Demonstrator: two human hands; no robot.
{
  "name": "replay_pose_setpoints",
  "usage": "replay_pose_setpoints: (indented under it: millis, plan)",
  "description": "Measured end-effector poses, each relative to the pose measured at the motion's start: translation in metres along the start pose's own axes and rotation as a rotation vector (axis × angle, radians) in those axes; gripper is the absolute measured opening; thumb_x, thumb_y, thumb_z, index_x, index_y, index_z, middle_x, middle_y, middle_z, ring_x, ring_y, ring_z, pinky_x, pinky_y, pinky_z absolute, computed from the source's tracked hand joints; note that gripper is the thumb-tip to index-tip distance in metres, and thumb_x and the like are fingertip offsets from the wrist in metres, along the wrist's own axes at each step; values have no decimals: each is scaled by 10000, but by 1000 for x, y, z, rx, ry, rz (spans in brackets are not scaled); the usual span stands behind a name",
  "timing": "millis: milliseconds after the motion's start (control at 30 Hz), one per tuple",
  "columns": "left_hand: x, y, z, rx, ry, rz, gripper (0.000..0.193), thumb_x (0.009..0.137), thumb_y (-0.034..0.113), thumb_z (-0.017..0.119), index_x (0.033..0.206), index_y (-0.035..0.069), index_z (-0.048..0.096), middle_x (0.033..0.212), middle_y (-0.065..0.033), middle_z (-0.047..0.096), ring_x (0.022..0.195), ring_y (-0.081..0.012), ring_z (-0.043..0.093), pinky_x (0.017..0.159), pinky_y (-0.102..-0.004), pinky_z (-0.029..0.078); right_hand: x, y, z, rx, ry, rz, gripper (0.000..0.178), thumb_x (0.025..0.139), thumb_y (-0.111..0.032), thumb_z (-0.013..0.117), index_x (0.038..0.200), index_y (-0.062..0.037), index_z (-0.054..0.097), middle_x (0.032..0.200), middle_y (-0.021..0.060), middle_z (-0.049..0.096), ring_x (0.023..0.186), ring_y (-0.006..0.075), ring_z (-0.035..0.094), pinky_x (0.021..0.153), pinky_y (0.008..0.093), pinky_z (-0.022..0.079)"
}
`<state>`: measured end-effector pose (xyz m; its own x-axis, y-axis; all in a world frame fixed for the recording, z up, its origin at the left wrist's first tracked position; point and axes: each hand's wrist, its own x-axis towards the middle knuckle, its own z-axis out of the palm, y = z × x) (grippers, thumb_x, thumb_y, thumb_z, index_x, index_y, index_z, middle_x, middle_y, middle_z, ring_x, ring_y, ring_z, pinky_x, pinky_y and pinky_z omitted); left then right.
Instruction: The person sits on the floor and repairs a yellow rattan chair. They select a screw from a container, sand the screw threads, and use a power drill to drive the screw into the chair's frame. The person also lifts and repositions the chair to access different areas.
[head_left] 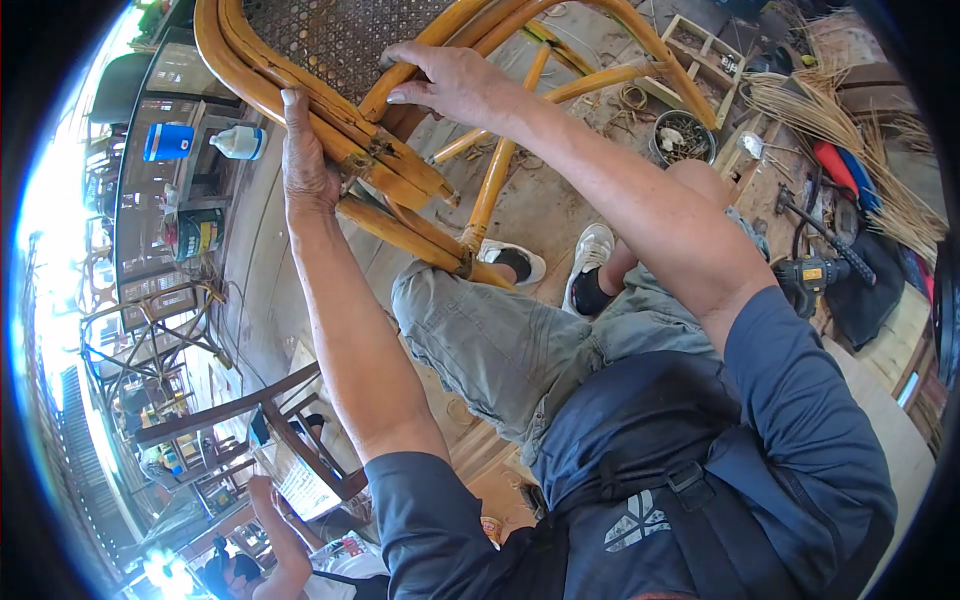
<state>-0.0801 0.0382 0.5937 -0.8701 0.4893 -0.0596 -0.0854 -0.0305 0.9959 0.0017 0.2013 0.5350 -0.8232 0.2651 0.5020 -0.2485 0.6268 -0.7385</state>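
Note:
A yellow-brown rattan chair frame (pixel 490 190) with a dark woven panel (pixel 325 40) leans in front of my legs. My left hand (pixel 308 165) is closed on the thick bundled poles of its left side; the thumb lies along the outside and the other fingers are hidden behind. My right hand (pixel 450 85) grips the frame beside the woven panel, thumb and forefinger around a bent pole. Between the hands, the pole ends at the joint look split and rough. The chair's lower corner rests close to my knee.
At right, a cordless drill (pixel 805 275), a black-handled tool (pixel 825 235) and a bundle of rattan strips (pixel 800 110) lie on a bench. A metal bowl (pixel 683 137) sits near my right knee. A dark wooden frame (pixel 265 400) and another person's arm (pixel 285 545) are at left.

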Motion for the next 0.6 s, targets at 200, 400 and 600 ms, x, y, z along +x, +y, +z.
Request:
replay_pose_setpoints:
  millis: [200,400,600]
  plan:
    - [-2,1,2,-1,47,7,759,803,588,556,1256,6,378,1181,-130,480,1094,-247,487,952,-394,405,-2,6,4,-25,31,-49,431,842,-378,590,1201,-162,487,755,135,631,708,254,644,653,382,508]
    - [-6,3,9,27,47,3,791,797,591,562,1285,7,346,1202,-150,452,1110,-270,468,962,-412,394,-4,5,5,-10,45,-2,459,837,-399,585,1212,-156,477,785,137,641,740,277,643,673,394,509]
    - [-8,4,10,45,53,7,819,787,602,565,1295,7,326,1212,-149,440,1113,-275,462,959,-421,393,-3,3,4,12,37,17,472,831,-404,588,1213,-149,478,818,139,647,769,290,643,695,393,508]
